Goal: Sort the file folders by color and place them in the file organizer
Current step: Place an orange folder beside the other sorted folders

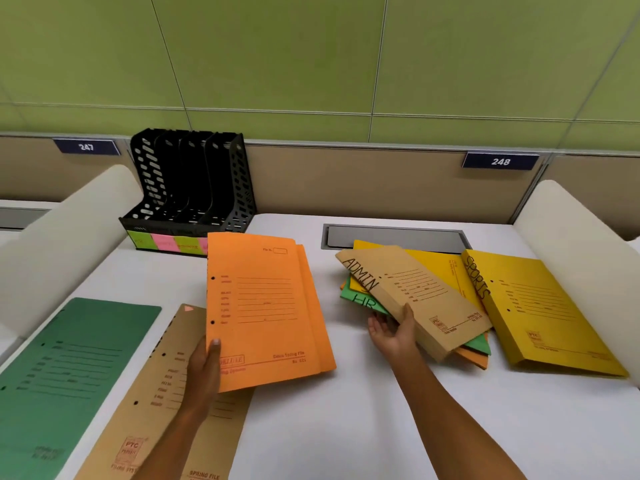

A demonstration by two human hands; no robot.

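1. The left hand (204,367), low and left of centre, grips the orange folders (263,306) by their lower left corner, thumb on the front cover. They are tilted up off the white surface (346,410), and a second orange cover shows along the right edge.
2. The right hand (393,329), right of centre, is closed around the lower edge of the brown folder marked ADMIN (412,296), thumb on top and fingers underneath, lifting that edge.
3. Under that brown folder sits a loose pile: a green folder marked HR (363,301), orange sheets and a yellow folder (436,268).
4. A yellow folder marked SPORTS (540,310) lies flat at the right, just beside the pile and close to the surface's right divider.
5. At lower left a dark green folder (69,368) and another brown folder (152,403) lie flat side by side, the left arm crossing the brown one.
6. The black file organizer (190,188) stands upper left against the back panel, its slots holding no folders, with coloured sticky notes (169,242) along its front.
7. Bare surface lies open between the two arms and in front of the organizer.
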